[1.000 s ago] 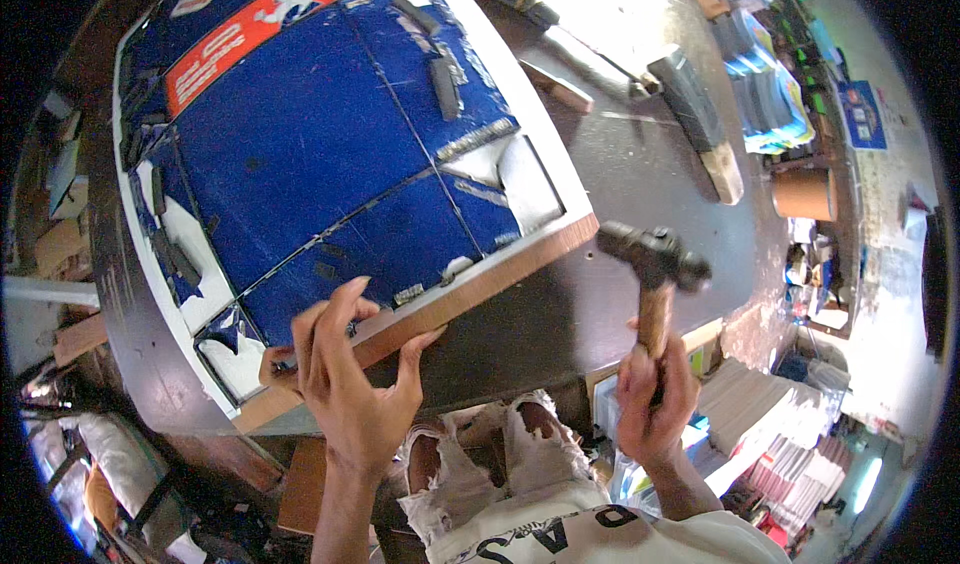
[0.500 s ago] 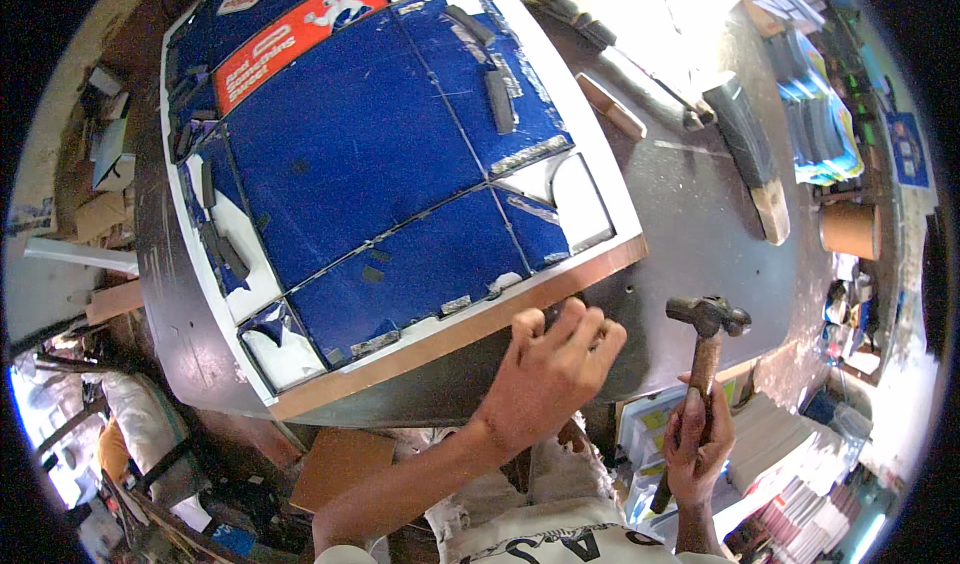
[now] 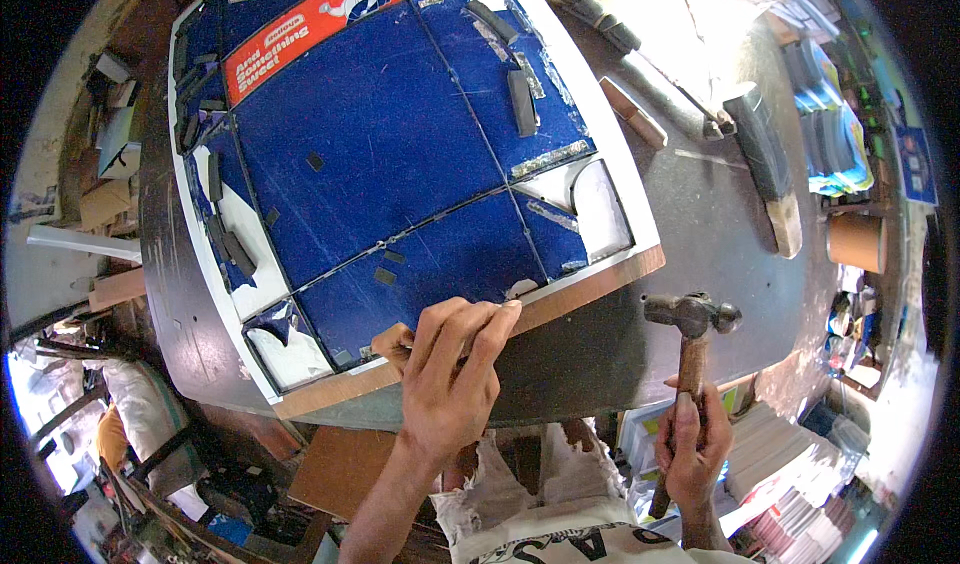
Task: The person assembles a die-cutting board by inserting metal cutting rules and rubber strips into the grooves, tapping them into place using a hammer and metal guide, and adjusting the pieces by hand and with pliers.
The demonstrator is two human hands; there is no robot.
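Note:
My right hand (image 3: pixel 692 444) is wrapped around the wooden handle of a ball-peen hammer (image 3: pixel 692 314), held upright with its dark metal head on top. My left hand (image 3: pixel 450 379) is at the near edge of a large framed panel, its fingers bent over the brown wooden strip (image 3: pixel 340 389) there. Their tips are partly hidden, so I cannot make out whether something small is pinched. The panel (image 3: pixel 370 154) has a white border, blue sheeting and a red printed band. Small dark strips (image 3: pixel 522 104) and torn white patches are scattered over it.
Right of the panel, the dark table (image 3: pixel 680 194) carries a dark tool with a wooden end (image 3: pixel 765 169), a brown block (image 3: pixel 633 112) and a long rod-like tool (image 3: pixel 670 89). Paper stacks (image 3: pixel 775 464) stand below right. A brown board (image 3: pixel 340 469) lies below the table's near edge.
My left hand has moved left and onto the panel's near edge from right of it. The hammer has shifted slightly left. The panel appears a little farther right in view.

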